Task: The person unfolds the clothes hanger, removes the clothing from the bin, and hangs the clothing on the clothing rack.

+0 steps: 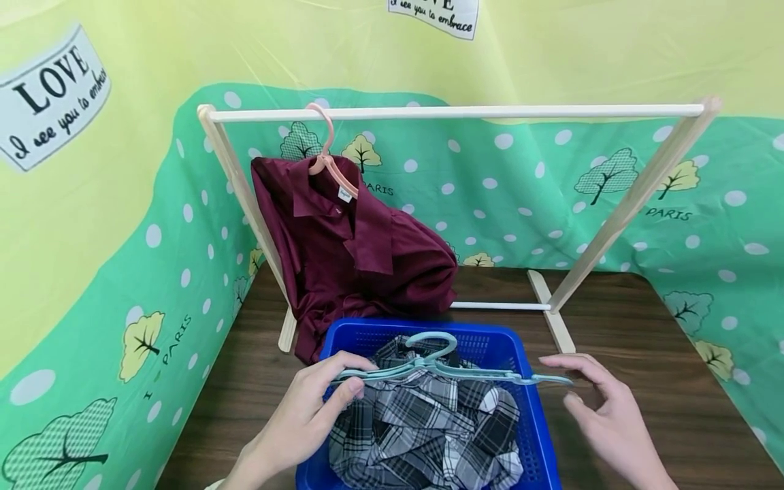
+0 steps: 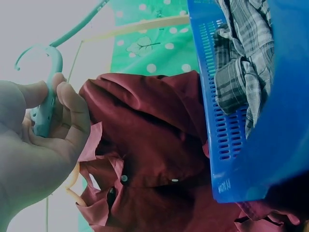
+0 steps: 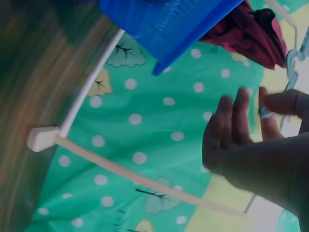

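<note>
In the head view my left hand (image 1: 309, 408) pinches one end of a light blue clothes hanger (image 1: 422, 367) between thumb and fingers. The hanger is held level above a blue plastic basket (image 1: 535, 422), its hook upward. At its other end my right hand (image 1: 606, 408) has thumb and forefinger spread around the tip, with a gap between them. The right wrist view shows this hand (image 3: 256, 140) blurred, the tip between thumb and forefinger; contact is unclear. Inside the basket lies a crumpled black, grey and white plaid garment (image 1: 422, 415).
Behind the basket stands a rack with a white rail (image 1: 490, 112) and wooden legs. A maroon shirt (image 1: 331, 258) hangs at its left on a pink hanger (image 1: 327, 143), its lower part reaching the basket. Patterned cloth (image 1: 692, 245) surrounds the dark wooden table (image 1: 674, 422).
</note>
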A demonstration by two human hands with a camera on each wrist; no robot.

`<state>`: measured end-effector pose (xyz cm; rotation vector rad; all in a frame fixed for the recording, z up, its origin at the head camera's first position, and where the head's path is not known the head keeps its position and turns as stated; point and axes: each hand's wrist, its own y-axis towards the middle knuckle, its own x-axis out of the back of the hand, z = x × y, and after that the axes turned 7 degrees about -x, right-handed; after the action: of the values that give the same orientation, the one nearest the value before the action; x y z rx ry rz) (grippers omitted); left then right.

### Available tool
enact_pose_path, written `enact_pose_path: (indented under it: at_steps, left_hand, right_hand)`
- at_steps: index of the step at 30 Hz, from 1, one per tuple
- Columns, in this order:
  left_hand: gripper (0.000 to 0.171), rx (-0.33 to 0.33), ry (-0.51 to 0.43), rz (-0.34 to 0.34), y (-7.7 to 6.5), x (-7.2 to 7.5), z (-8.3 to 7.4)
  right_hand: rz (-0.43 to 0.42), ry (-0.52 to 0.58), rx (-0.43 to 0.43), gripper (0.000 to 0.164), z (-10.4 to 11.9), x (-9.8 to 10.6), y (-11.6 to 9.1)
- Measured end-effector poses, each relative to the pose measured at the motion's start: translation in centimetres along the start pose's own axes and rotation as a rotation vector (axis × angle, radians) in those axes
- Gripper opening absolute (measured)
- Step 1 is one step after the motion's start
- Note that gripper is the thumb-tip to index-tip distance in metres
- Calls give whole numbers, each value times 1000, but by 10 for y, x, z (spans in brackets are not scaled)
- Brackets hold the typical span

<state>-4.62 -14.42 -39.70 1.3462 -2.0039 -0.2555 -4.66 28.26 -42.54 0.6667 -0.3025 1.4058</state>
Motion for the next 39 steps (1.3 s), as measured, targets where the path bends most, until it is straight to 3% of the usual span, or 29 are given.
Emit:
enact_pose_path:
  at_steps: [3,6,9,16,23,27,35,39]
  left_hand:
    - [32,-9,-14,26,2,-2,0]
    - [32,-20,-20,49,3,-4,0]
    - [32,-24,-25,72,4,-7,0]
    - [32,-16,-84,133,6,-15,1]
    - [31,-34,-82,178,5,-21,0]
    - [29,3,-53,200,6,-20,0]
    - [23,30,126,147,10,-16,-5]
    - [16,-37,158,87,10,-17,-9]
  right_hand:
    - [-68,-14,2,67,9,-2,-3]
    - [-98,24,35,66,21,-4,-5]
    - [-72,65,109,59,32,-7,-6]
    - [40,26,267,54,48,-24,-5]
    - [26,-39,271,56,49,-38,-6]
    - [6,-61,266,54,47,-39,-7]
    - [-3,-81,275,60,48,-39,-8]
    - [14,-41,281,58,48,-40,-9]
